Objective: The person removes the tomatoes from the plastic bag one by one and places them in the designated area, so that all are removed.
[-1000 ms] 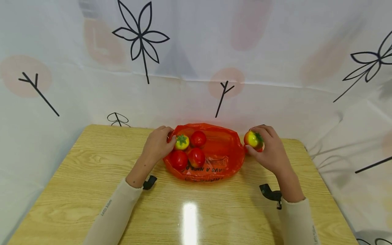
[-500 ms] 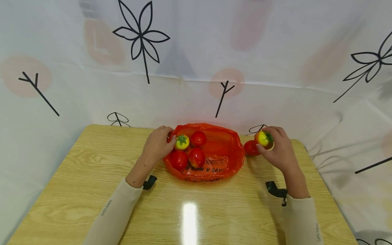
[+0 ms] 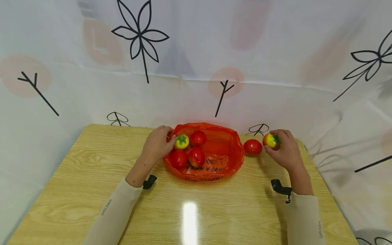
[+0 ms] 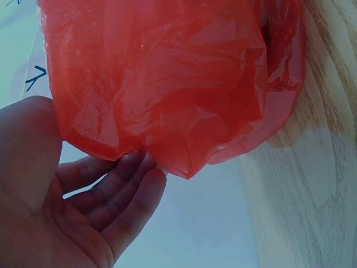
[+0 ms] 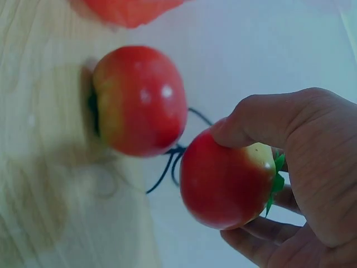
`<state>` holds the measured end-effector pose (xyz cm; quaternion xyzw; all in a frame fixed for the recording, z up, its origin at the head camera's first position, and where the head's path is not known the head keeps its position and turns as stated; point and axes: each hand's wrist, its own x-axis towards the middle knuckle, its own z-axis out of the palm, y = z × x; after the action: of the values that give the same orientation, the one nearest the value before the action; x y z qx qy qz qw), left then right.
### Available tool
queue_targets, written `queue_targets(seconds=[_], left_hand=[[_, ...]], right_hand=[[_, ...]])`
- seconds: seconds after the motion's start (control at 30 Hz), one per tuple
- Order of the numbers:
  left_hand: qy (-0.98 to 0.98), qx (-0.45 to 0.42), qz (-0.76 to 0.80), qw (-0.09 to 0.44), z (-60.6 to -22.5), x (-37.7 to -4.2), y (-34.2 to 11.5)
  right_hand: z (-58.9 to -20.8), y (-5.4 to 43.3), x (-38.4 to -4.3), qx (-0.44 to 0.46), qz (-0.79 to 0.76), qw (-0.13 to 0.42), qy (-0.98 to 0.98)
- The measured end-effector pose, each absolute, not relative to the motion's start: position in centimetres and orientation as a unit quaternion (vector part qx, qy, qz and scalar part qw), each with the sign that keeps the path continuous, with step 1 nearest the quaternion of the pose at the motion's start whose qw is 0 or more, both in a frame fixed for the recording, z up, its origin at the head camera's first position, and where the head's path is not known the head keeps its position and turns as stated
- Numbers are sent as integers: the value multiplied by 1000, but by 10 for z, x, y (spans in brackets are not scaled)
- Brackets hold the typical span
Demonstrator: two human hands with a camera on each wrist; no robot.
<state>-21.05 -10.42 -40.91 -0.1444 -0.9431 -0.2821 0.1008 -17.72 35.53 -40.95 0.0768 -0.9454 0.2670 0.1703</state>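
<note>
My left hand point(image 3: 157, 143) holds the left rim of a red plastic bag point(image 3: 222, 143), which stands open on the table. In the left wrist view, the thumb and curled fingers point(image 4: 139, 204) are on either side of the bag's film point(image 4: 184, 84). Several tomatoes lie in the left part of the bag, among them a yellow-topped one point(image 3: 182, 141) and a red one point(image 3: 196, 157). My right hand point(image 3: 286, 149) grips a red-and-yellow tomato point(image 5: 223, 181) with a green calyx, right of the bag. Between bag and hand, another red tomato point(image 3: 252, 147) rests on the table.
The wooden table point(image 3: 92, 180) ends at the back against a white cloth point(image 3: 196, 95) printed with leaf drawings. Dark wrist mounts point(image 3: 280, 187) stick out beside the forearms.
My right hand has moved right with its tomato, away from the bag. The red tomato on the table, mostly hidden before, now shows fully. The left hand stays at the bag's rim.
</note>
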Motion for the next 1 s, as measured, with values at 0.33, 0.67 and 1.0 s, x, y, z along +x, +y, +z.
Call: queue_targets(seconds=[0.33,0.67,1.0], left_hand=[[-943,-143,-282,100,-411,-213,-104],[-944,-144,-281,99,-413,-214,-106],[-944,-143,-283,93,-412,-214,-105]], right_hand=[[-425,369,-180,43,264,139,-954],[-440,380,-185,33,261,98,-960],[-446,384,-187,35,255,92,-962]])
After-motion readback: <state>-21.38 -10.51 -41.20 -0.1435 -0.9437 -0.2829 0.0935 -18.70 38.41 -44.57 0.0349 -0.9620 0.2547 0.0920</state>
